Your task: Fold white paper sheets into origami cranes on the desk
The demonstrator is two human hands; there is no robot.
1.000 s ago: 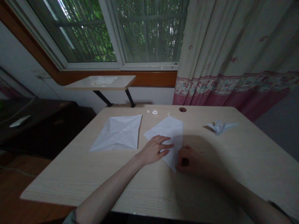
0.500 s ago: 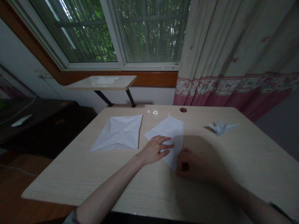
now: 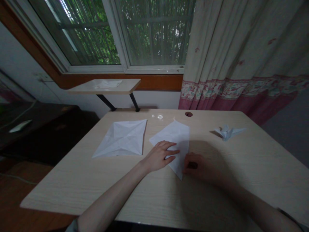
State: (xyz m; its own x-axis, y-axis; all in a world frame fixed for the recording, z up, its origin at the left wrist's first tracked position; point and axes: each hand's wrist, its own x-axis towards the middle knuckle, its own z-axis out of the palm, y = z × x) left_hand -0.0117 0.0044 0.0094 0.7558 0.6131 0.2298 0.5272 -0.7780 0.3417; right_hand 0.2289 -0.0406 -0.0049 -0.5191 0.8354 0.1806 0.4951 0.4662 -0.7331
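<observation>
A partly folded white sheet of paper (image 3: 177,129) lies on the desk in front of me, its narrow point toward me. My left hand (image 3: 162,155) rests flat on it with fingers spread. At the paper's lower right edge is my right hand (image 3: 195,166), its thumb and fingers curled together against the edge; the fingertips are partly hidden. To the left lies a creased white sheet (image 3: 125,137), opened out flat. A folded paper crane (image 3: 226,132) sits on the right of the desk.
The pale wooden desk (image 3: 149,193) has a round cable hole (image 3: 188,114) at its back. A raised shelf (image 3: 130,87) at the back left carries a white paper (image 3: 108,83). Behind are a window and a curtain (image 3: 207,90); a dark table (image 3: 60,119) stands left.
My right hand has shifted up slightly along the paper's edge, showing more of the lower point. My left hand stays in place.
</observation>
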